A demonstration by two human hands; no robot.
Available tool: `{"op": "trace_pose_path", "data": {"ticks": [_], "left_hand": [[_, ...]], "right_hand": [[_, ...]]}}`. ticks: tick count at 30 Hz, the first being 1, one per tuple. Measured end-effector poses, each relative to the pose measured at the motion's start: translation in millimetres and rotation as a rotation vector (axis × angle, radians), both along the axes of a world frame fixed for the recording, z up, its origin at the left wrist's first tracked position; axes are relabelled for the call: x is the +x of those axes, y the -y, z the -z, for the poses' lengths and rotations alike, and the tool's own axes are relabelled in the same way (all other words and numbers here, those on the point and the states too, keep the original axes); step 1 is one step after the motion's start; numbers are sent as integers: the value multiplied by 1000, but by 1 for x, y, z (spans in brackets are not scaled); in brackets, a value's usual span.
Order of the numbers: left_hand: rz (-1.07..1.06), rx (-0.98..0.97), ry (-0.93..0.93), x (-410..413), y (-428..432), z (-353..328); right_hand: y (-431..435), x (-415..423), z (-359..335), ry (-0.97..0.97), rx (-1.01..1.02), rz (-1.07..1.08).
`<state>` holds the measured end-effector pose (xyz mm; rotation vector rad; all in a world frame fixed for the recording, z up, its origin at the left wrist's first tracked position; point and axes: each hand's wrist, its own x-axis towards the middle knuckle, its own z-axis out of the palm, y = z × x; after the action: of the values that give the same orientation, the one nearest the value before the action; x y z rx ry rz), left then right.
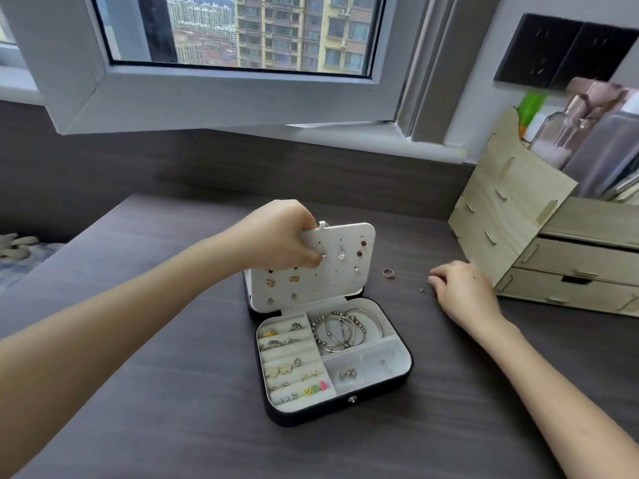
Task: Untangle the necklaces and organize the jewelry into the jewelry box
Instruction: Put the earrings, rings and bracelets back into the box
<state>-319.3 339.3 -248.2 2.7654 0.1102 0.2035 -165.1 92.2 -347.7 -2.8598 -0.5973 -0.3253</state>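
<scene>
Closest in, the left hand [287,236] grips the upright earring panel [332,271] of the open jewelry box [345,411] on the desk [173,392]. The right hand [463,292] lies curled near a loose ring [388,273]; whether it pinches anything, I cannot tell

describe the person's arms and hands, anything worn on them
Both are bare. The left hand and left forearm show no sleeve, glove, watch or bracelet up to the frame edge. The right hand and right forearm are the same. No rings show on either hand; the nails are too small to judge.
</scene>
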Motion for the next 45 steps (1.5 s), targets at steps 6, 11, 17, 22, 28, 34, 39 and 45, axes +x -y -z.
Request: {"op": "trace_pose_path", "data": {"ticks": [6, 11, 17, 22, 28, 34, 39, 45], "left_hand": [[3, 7, -73, 7, -3, -4], [19, -149, -87, 5, -10, -1], [149, -513, -10, 0, -13, -5], [256, -478, 213, -1, -10, -2], [300, -363, 362, -1, -13, 4], [329, -331, 428, -3, -12, 6], [298, -444, 373, -5, -13, 5], [278, -467, 335, -5, -12, 3]], "right_hand": [[-5, 4, -1, -13, -28, 21], [-25, -33, -33, 5, 445, -177], [-71, -89, -80, -264, 876, -501], [-89, -94, -85, -411, 1004, -516], [-94, -97, -89, -695, 1203, -493], [-96, -102, -88, -673, 1217, -521], [-96, -108, -91, -430, 1087, -590], [-87, -107, -89, -108, 832, -674]]}}
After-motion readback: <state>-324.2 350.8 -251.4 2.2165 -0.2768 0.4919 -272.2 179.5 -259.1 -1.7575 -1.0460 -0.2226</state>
